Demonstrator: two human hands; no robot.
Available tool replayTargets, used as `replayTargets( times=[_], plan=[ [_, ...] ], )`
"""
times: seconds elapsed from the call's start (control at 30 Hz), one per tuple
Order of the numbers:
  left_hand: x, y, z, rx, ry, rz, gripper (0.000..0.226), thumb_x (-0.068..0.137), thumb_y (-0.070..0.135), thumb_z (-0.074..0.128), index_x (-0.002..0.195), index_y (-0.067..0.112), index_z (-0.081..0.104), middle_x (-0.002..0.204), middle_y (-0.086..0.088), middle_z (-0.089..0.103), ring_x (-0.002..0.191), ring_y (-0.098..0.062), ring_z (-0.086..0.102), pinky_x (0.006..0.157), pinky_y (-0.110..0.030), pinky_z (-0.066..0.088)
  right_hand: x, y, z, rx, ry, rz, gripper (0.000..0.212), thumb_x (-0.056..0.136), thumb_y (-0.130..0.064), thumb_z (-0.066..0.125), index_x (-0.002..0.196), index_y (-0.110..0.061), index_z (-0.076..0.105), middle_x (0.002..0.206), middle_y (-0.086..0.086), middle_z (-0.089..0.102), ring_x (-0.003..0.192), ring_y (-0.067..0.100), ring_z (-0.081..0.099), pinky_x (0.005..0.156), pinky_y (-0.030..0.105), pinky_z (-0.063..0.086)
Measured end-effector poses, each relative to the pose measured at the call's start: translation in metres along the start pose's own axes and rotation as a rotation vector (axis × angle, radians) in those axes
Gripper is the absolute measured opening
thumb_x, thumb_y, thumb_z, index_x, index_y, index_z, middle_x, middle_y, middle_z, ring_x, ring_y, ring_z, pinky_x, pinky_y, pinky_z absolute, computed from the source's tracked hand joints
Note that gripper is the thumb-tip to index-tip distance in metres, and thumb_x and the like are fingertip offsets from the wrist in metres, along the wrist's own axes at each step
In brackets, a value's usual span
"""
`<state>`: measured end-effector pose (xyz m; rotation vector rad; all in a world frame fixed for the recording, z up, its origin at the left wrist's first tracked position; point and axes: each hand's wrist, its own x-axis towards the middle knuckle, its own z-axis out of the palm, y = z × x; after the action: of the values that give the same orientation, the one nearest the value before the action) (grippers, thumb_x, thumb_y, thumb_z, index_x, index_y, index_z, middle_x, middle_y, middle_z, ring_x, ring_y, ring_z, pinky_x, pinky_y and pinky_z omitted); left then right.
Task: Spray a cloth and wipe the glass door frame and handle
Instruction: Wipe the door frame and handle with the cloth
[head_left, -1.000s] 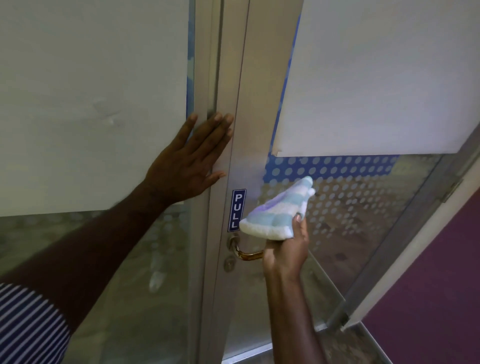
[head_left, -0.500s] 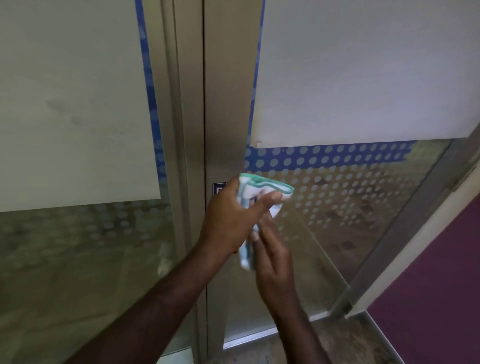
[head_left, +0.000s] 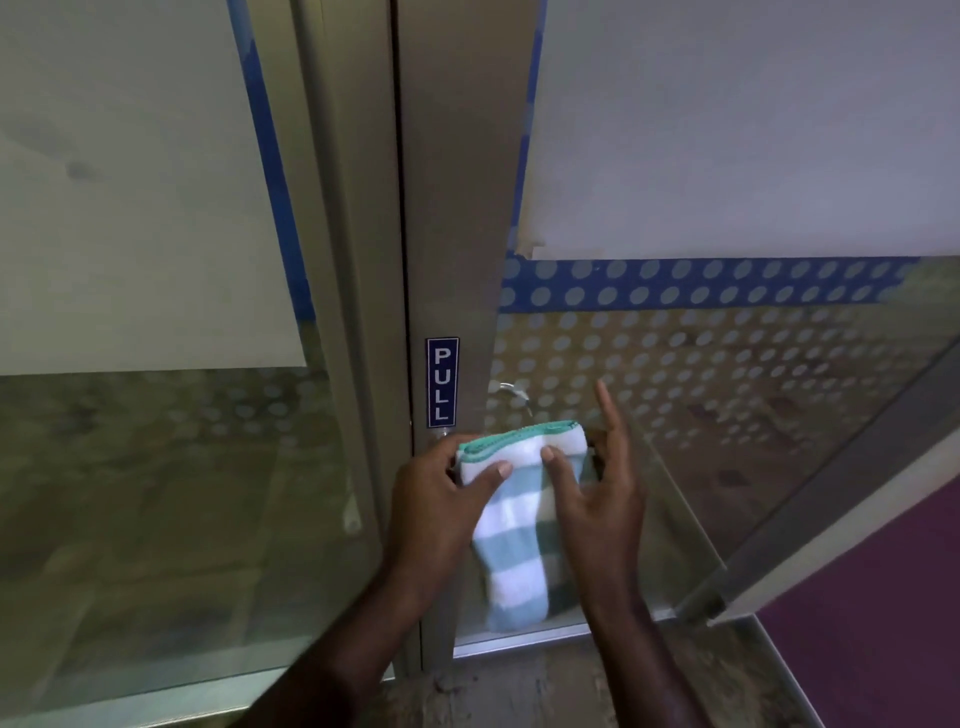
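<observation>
My left hand (head_left: 441, 512) and right hand (head_left: 597, 501) both pinch the top of the cloth (head_left: 519, 525), low by the frame (head_left: 452, 208). It looks soft, light and floppy, so I think the folded top is best to hold.

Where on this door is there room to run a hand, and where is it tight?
Free: the metal stile above the PULL sign, between the door gap and the glass; also the dotted glass right of the right hand. Crowded: below the sign, where the left hand, right hand and striped cloth bunch at the handle.
</observation>
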<state>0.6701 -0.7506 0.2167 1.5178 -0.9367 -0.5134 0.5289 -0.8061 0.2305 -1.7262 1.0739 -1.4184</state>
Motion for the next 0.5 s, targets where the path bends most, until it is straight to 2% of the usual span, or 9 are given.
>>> replayTargets(
  times=[0.07,0.17,0.2,0.23,0.3,0.4,0.5],
  plan=[
    [0.007,-0.008,-0.002,0.377,0.025,0.151,0.028,0.077,0.043,0.085,0.097,0.025,0.078,0.092,0.011,0.079,0.081,-0.010,0.074,0.070,-0.031,0.060,0.004,0.012,0.006,-0.072,0.006,-0.009,0.072,0.091,-0.013,0.075,0.150,-0.037,0.044,0.128,-0.005,0.069,0.113,0.009,0.067,0.093,0.021,0.054],
    [0.026,-0.009,0.001,0.724,0.053,0.368,0.034,0.071,0.044,0.092,0.083,0.019,0.074,0.082,0.002,0.072,0.074,-0.024,0.068,0.062,-0.030,0.051,0.014,0.034,0.025,-0.188,0.014,-0.103,0.057,0.095,-0.014,0.070,0.146,-0.029,0.052,0.139,-0.004,0.064,0.119,0.006,0.062,0.098,0.016,0.050],
    [0.033,-0.009,0.004,0.833,0.045,0.421,0.038,0.065,0.044,0.096,0.076,0.017,0.072,0.076,-0.001,0.069,0.070,-0.026,0.066,0.058,-0.030,0.050,0.016,0.042,0.032,-0.244,0.025,-0.154,0.052,0.096,-0.013,0.068,0.145,-0.026,0.054,0.138,-0.004,0.065,0.118,0.009,0.063,0.098,0.021,0.051],
    [0.039,-0.010,0.007,0.923,0.037,0.462,0.042,0.059,0.043,0.099,0.071,0.015,0.071,0.071,-0.004,0.067,0.066,-0.028,0.065,0.056,-0.030,0.050,0.019,0.051,0.039,-0.303,0.035,-0.201,0.049,0.098,-0.013,0.066,0.144,-0.024,0.055,0.139,-0.003,0.064,0.120,0.013,0.062,0.100,0.032,0.052],
    [0.051,-0.017,0.010,1.043,0.021,0.513,0.045,0.055,0.044,0.101,0.065,0.013,0.070,0.065,-0.005,0.064,0.062,-0.029,0.064,0.056,-0.031,0.050,0.017,0.068,0.052,-0.474,0.046,-0.288,0.047,0.101,-0.019,0.061,0.146,-0.021,0.051,0.152,0.002,0.053,0.137,0.020,0.052,0.109,0.048,0.044],
    [0.056,-0.025,0.011,1.139,-0.004,0.523,0.042,0.062,0.046,0.096,0.065,0.013,0.070,0.064,-0.003,0.062,0.062,-0.027,0.063,0.057,-0.033,0.050,-0.002,0.089,0.056,-0.564,-0.071,-0.466,0.048,0.106,-0.029,0.044,0.151,-0.011,0.046,0.164,0.010,0.036,0.153,0.025,0.031,0.124,0.052,0.022],
    [0.054,-0.027,0.006,1.081,-0.028,0.615,0.033,0.075,0.040,0.086,0.073,0.012,0.070,0.070,-0.006,0.063,0.065,-0.030,0.062,0.059,-0.035,0.050,-0.021,0.102,0.050,-0.613,-0.219,-0.546,0.063,0.107,-0.047,0.024,0.152,-0.006,0.043,0.165,0.009,0.034,0.156,0.028,0.025,0.123,0.064,0.018]
  ],
)
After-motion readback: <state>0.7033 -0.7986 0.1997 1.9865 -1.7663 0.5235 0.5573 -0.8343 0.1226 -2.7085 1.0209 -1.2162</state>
